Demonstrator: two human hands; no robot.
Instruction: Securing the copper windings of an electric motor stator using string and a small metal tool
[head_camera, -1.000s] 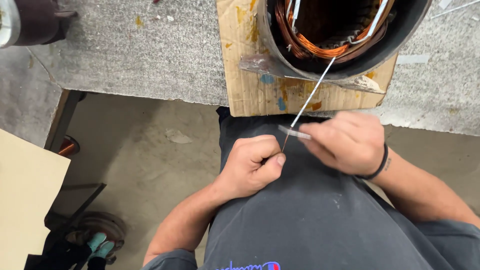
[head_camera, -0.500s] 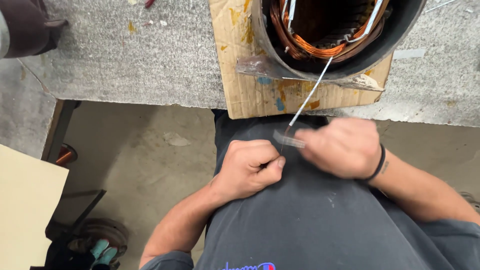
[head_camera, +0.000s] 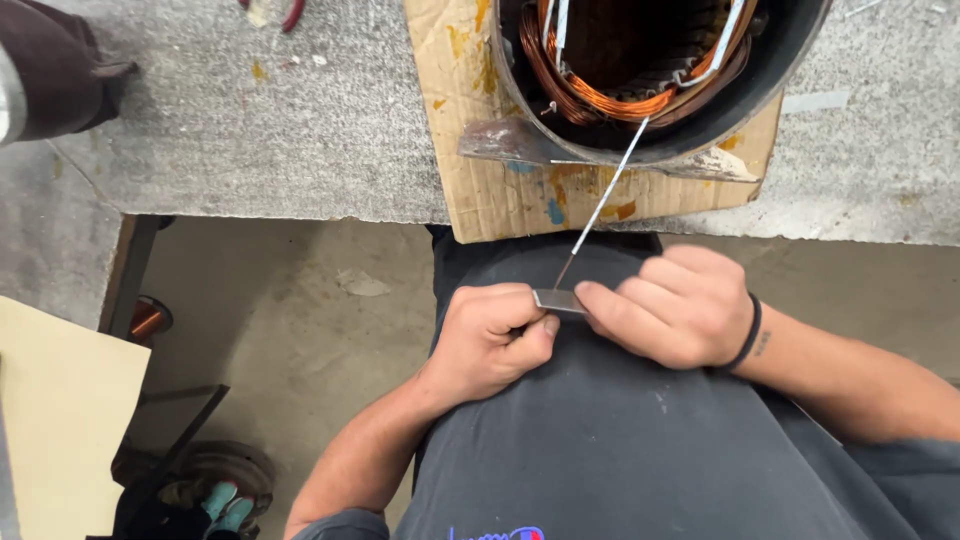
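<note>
Both my left hand (head_camera: 490, 340) and right hand (head_camera: 665, 305) pinch a small flat grey strip (head_camera: 558, 300), below the bench (head_camera: 250, 130) edge. A thin white wire (head_camera: 605, 200) runs up into the round black shell (head_camera: 660, 150), which holds shiny copper coils (head_camera: 590, 95).

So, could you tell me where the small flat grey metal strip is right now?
In the head view, the grey metal strip is pinched between left hand and right hand, below the cardboard sheet.

Red-handled tool, perhaps pliers (head_camera: 285, 12), on grey bench (head_camera: 250, 140); yellow board (head_camera: 60, 420) below.
</note>
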